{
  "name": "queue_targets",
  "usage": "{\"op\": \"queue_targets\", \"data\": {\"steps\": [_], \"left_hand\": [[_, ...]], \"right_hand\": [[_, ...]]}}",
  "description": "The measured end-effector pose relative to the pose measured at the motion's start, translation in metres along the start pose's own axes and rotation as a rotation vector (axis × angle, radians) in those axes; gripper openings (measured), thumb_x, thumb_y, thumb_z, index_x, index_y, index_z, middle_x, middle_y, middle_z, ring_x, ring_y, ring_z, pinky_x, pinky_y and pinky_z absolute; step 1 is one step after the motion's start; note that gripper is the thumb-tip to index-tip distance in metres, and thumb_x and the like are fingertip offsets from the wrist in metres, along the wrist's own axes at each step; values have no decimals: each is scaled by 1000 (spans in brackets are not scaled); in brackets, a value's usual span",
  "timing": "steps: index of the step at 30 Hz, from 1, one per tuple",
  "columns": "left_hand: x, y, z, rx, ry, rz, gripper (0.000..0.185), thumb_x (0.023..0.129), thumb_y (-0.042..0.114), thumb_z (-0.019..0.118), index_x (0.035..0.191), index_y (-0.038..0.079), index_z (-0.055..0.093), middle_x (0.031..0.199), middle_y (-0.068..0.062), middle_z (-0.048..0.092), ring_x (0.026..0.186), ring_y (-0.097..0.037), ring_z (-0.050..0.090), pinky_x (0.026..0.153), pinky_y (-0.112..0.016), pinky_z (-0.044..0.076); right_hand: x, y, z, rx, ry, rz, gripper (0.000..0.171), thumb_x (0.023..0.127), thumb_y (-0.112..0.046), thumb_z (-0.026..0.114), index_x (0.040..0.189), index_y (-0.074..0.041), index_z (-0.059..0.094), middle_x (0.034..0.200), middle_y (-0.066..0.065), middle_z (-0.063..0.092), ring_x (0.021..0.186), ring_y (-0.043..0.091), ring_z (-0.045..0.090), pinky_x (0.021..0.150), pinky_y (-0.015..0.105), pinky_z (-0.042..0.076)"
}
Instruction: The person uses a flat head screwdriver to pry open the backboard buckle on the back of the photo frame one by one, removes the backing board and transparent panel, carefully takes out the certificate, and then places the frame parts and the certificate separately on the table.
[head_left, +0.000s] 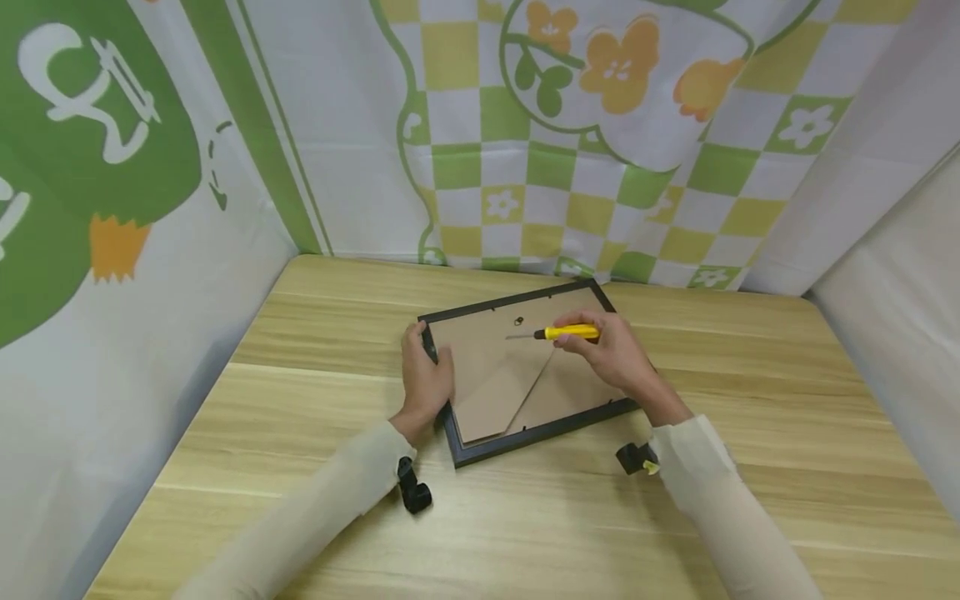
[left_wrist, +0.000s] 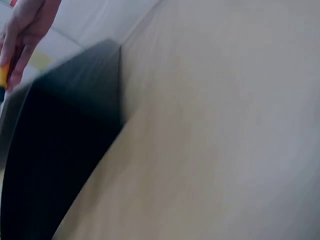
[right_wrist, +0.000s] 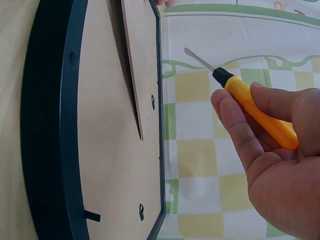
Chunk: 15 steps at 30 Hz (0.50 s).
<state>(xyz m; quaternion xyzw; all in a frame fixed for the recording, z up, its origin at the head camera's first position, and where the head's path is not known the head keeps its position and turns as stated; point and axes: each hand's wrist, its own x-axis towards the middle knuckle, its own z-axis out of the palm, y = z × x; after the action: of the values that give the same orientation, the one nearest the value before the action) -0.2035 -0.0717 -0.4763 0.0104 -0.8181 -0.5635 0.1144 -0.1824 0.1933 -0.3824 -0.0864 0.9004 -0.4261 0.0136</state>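
A black picture frame lies back side up, its tan backing board showing. On the board is an easel flap, slightly raised in the right wrist view, and small metal hangers. My left hand grips the frame's left edge, thumb over the top. In my right hand, thumb and fingers pinch the yellow handle of a flat-tipped screwdriver. Its shaft points left, above the board and apart from it. The left wrist view shows the frame's dark side; my left hand is out of it.
The wood-grain table extends around the frame on all sides. Behind it hangs a patterned cloth with green and yellow checks, close to the frame's far edge. Small black cameras are worn at both wrists.
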Motion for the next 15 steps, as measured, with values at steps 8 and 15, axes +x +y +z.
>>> {"op": "queue_targets", "data": {"steps": [8, 15], "left_hand": [[53, -11, -22, 182, -296, 30, 64, 94, 13, 52, 151, 0, 28, 163, -24, 14, 150, -40, 17, 123, -51, 19], [90, -21, -31, 315, -471, 156, 60, 92, 12, 54, 149, 4, 37, 162, -19, 22, 153, -36, 9, 123, -59, 13]], "right_hand": [[-4, 5, -3, 9, -4, 10, 25, 92, -19, 69, 115, -9, 70, 111, 13, 71, 81, 20, 53, 66, 24, 47], [-5, 12, -6, 32, -11, 13, 26, 92, -19, 69, 116, -8, 70, 109, 12, 73, 85, 19, 57, 69, 21, 50]]}}
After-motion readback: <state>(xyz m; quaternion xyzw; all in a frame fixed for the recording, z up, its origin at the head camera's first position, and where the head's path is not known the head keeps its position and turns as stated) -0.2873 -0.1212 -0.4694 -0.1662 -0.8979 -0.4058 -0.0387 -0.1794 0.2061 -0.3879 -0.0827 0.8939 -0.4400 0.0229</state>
